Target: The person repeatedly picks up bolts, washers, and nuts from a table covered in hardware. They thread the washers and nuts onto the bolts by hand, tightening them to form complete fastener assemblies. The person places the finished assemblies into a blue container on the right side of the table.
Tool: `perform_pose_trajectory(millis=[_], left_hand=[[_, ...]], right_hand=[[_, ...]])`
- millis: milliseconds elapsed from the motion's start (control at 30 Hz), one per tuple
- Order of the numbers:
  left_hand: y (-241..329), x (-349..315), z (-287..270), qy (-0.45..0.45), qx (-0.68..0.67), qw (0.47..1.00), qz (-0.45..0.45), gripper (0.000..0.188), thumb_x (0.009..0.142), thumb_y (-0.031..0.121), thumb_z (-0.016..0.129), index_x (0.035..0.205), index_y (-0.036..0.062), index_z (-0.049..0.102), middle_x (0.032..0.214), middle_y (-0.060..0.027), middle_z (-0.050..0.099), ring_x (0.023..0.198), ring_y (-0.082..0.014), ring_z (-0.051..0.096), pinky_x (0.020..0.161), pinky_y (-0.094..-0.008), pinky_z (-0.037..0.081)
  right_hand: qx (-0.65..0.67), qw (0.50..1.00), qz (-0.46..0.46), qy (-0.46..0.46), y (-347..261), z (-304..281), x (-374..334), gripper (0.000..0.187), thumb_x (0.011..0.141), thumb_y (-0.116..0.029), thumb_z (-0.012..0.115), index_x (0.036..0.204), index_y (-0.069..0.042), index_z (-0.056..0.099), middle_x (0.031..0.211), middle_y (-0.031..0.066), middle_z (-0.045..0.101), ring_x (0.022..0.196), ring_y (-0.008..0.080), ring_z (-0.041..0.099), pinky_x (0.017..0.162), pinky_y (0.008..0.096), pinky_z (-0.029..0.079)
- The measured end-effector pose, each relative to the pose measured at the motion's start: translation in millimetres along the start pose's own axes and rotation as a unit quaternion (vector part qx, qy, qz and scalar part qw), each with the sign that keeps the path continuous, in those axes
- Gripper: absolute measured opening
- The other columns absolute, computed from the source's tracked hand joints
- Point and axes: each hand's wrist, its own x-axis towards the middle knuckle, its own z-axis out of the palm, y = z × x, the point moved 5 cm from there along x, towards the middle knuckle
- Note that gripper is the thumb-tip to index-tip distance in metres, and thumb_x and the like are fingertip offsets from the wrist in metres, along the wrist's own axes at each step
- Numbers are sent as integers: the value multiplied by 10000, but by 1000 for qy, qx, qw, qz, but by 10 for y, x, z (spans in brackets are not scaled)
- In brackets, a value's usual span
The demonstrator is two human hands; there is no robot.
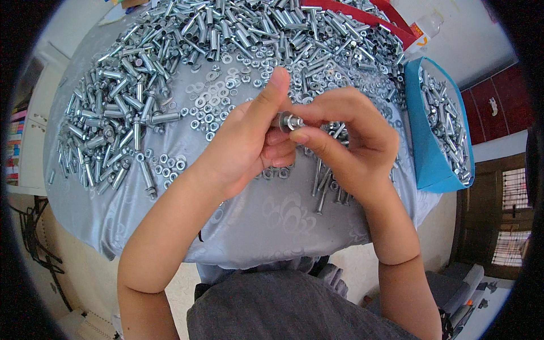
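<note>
Above the middle of the table my left hand (241,139) is closed round a metal expansion bolt (290,121), its thumb pointing up and away. The nut and threaded end of the bolt stick out to the right. My right hand (360,139) pinches at that end with thumb and forefinger, touching the nut. The rest of the bolt is hidden inside my left hand. Loose nuts (209,118) and flat washers (203,101) lie scattered just beyond my left wrist. Under my right hand are several long bare bolts (321,195), partly covered by it.
A heap of assembled expansion bolts (122,107) covers the table's left side. Metal sleeves (238,34) are piled along the far side. At the right edge stands a blue fabric bin (439,170) full of bolts. A red bag (391,28) and a plastic bottle (429,25) are at the far right.
</note>
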Motion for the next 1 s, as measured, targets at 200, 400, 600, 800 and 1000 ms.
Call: perform_pose_trajectory(millis=[200,400,600,800,1000], left_hand=[[-15,18,-9,-33,-44,998,-5,545,819,624,334,655,123,472,657,6,500,517,-58,392,431,-190,271],[4,6,18,30,-35,999,8,547,816,580,430,645,65,493,520,47,325,428,-62,286,423,-208,257],[19,-22,-10,16,29,999,1,631,822,622,337,817,42,586,684,-2,540,495,-52,375,431,-197,265],[47,-29,-1,31,9,999,26,592,815,575,438,787,2,587,570,36,387,493,-69,333,466,-204,293],[80,-25,14,10,-19,999,27,473,851,484,431,847,33,573,682,-25,532,494,-68,353,472,-219,298]], right_hand=[[33,999,37,-2,77,9,-38,155,665,-26,695,795,-40,611,741,45,587,662,139,553,571,238,438],[29,995,96,2,43,21,-63,236,655,19,692,862,2,580,812,54,563,716,121,511,654,236,408],[-22,1000,11,-15,1,20,11,255,651,-25,690,900,-56,645,749,51,596,652,141,545,565,241,440],[-24,1000,9,-18,17,9,6,244,652,-20,686,892,-48,652,748,64,595,661,150,559,587,246,455],[-39,999,29,-7,50,-26,1,220,664,-15,684,881,-37,654,738,70,587,669,141,566,592,243,455]])
